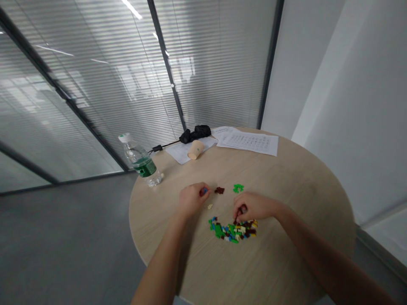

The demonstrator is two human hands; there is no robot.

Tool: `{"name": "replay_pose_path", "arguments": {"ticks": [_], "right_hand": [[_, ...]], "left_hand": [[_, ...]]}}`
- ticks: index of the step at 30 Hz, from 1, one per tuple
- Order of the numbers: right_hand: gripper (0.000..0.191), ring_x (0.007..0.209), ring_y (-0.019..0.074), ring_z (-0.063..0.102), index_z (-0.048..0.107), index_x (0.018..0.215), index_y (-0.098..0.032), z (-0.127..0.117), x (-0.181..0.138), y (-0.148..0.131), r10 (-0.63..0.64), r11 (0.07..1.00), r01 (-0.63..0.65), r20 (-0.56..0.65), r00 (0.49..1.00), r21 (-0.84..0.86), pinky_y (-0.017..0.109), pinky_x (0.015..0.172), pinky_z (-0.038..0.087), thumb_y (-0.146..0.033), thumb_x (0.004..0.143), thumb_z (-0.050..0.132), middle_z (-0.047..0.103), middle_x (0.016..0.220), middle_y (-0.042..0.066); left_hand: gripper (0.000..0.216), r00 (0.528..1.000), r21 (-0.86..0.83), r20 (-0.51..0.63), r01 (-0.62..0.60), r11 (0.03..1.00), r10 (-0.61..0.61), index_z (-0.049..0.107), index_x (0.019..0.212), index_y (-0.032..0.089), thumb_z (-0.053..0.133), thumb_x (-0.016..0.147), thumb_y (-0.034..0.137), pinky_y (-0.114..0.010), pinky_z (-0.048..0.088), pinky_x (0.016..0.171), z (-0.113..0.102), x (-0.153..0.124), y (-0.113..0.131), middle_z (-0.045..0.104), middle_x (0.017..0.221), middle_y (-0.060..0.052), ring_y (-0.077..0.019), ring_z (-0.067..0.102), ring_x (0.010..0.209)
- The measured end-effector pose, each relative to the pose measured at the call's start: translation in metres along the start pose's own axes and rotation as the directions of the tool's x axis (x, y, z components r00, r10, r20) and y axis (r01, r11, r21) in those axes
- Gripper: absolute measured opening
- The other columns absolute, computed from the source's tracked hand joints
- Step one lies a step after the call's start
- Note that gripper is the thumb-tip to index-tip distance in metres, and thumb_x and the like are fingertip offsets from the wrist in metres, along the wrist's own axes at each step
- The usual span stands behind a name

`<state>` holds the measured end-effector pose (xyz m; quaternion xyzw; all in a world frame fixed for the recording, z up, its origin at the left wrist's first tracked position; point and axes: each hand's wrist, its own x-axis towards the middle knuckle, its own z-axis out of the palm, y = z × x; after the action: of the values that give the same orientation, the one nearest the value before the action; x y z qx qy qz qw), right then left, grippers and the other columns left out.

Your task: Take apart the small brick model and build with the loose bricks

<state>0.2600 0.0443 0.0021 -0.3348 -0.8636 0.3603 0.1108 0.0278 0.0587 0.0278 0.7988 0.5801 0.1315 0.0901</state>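
My left hand is closed in a pinch at the left, with a small blue toy brick between thumb and fingers. Just right of it lies a little cluster of dark brown bricks, and a few cream bricks lie below. My right hand reaches down to the upper edge of a mixed pile of colourful bricks. Its fingertips are pinched on a dark brown brick, partly hidden by the fingers. Above that hand sits a small group of green bricks.
The round wooden table carries a water bottle at the left edge. Toward the back are a paper cup on its side, a black bundled item and printed sheets. Glass partitions with blinds stand behind.
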Motion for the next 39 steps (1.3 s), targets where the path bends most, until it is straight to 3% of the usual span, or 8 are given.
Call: {"name": "replay_pose_path", "arguments": {"ticks": [4,13,15,19,22,25,34,39], "right_hand": [[0.014,0.061,0.0112,0.053,0.073,0.081,-0.015,-0.002,0.000,-0.002,0.024,1.000,-0.025,-0.081,0.996,-0.010,0.021,0.054,0.038,-0.016,0.071,0.062,0.064,0.072,0.003],[0.010,0.067,0.0130,0.058,0.068,0.082,-0.016,-0.003,0.005,-0.006,0.137,0.990,-0.116,-0.362,0.922,0.079,0.024,0.063,0.044,-0.019,0.077,0.060,0.067,0.078,0.004],[0.010,0.071,0.0134,0.060,0.067,0.083,-0.017,0.000,0.008,-0.004,0.159,0.984,-0.108,-0.428,0.890,0.142,0.025,0.066,0.046,-0.018,0.077,0.059,0.068,0.080,0.004],[0.009,0.073,0.0142,0.062,0.063,0.082,-0.018,0.007,0.016,0.004,0.210,0.952,-0.057,-0.507,0.836,0.302,0.027,0.070,0.048,-0.022,0.075,0.061,0.067,0.080,0.004],[0.015,0.074,0.0143,0.061,0.058,0.082,-0.018,0.011,0.021,0.009,0.230,0.904,0.009,-0.505,0.832,0.427,0.028,0.072,0.049,-0.025,0.071,0.065,0.065,0.079,0.003],[0.023,0.076,0.0139,0.061,0.054,0.085,-0.018,0.012,0.022,0.009,0.247,0.852,0.044,-0.475,0.844,0.522,0.029,0.074,0.049,-0.027,0.069,0.068,0.063,0.081,0.002],[0.021,0.075,0.0138,0.062,0.056,0.089,-0.016,0.008,0.020,0.004,0.267,0.818,0.018,-0.408,0.873,0.575,0.028,0.071,0.049,-0.026,0.072,0.064,0.065,0.083,0.004],[0.012,0.070,0.0131,0.059,0.063,0.085,-0.015,0.003,0.011,-0.003,0.203,0.937,-0.061,-0.394,0.896,0.343,0.025,0.066,0.047,-0.020,0.074,0.060,0.066,0.078,0.003]], "left_hand": [[0.022,0.984,0.116,-0.062,0.174,0.978,-0.168,0.068,0.091,0.022,0.050,0.084,0.033,-0.023,0.034,0.058,0.003,0.005,-0.011,0.068,0.078,-0.005,-0.0156,0.059,0.069],[0.020,0.982,0.066,-0.110,0.164,0.984,-0.156,0.066,0.093,0.021,0.051,0.083,0.029,-0.024,0.036,0.059,0.009,0.005,-0.014,0.066,0.077,-0.005,-0.0162,0.059,0.068],[0.020,0.986,-0.023,-0.149,0.072,0.997,-0.074,0.065,0.096,0.021,0.052,0.083,0.029,-0.023,0.038,0.060,0.012,0.004,-0.012,0.065,0.078,-0.003,-0.0146,0.057,0.068],[0.020,0.951,-0.234,-0.171,-0.294,0.927,0.259,0.064,0.099,0.020,0.056,0.083,0.028,-0.021,0.041,0.064,0.020,0.003,0.002,0.063,0.083,-0.002,-0.0121,0.055,0.070],[0.020,0.886,-0.323,-0.190,-0.462,0.826,0.422,0.065,0.099,0.018,0.056,0.085,0.029,-0.022,0.042,0.067,0.026,0.002,0.014,0.063,0.083,-0.003,-0.0118,0.054,0.072],[0.019,0.858,-0.345,-0.231,-0.513,0.786,0.458,0.066,0.093,0.016,0.054,0.087,0.030,-0.023,0.043,0.069,0.029,0.002,0.021,0.064,0.082,-0.005,-0.0130,0.056,0.075],[0.015,0.871,-0.317,-0.254,-0.485,0.815,0.420,0.066,0.086,0.017,0.055,0.087,0.027,-0.026,0.043,0.073,0.032,0.005,0.017,0.066,0.083,-0.005,-0.0145,0.057,0.079],[0.014,0.920,-0.204,-0.302,-0.319,0.925,0.251,0.067,0.086,0.018,0.055,0.086,0.025,-0.028,0.043,0.076,0.034,0.011,0.011,0.065,0.082,-0.004,-0.0168,0.055,0.083]]}}
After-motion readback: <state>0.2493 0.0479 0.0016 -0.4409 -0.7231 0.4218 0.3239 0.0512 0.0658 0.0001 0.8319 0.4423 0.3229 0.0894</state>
